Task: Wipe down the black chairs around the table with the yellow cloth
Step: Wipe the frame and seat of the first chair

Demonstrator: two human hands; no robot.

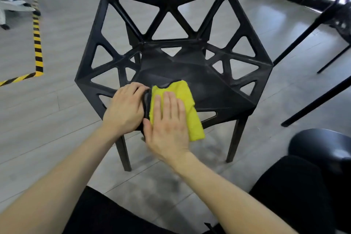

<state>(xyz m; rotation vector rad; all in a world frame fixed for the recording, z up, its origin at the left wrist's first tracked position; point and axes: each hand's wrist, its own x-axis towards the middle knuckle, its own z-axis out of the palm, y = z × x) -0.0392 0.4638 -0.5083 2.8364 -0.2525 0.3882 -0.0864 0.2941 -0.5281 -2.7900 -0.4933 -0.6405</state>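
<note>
A black chair (191, 66) with a lattice of triangular openings stands in front of me, its seat facing me. The yellow cloth (187, 100) lies folded on the front left part of the seat, one end hanging over the front edge. My right hand (167, 127) lies flat on the cloth with straight fingers, pressing it against the seat. My left hand (126, 107) grips the seat's front left edge, fingers curled over the rim right beside the cloth.
Black legs of another piece of furniture (313, 100) slant in at the right. A round black seat (321, 146) sits at the lower right. Yellow-black hazard tape (38, 43) marks the grey floor at left. White equipment (11, 4) stands far left.
</note>
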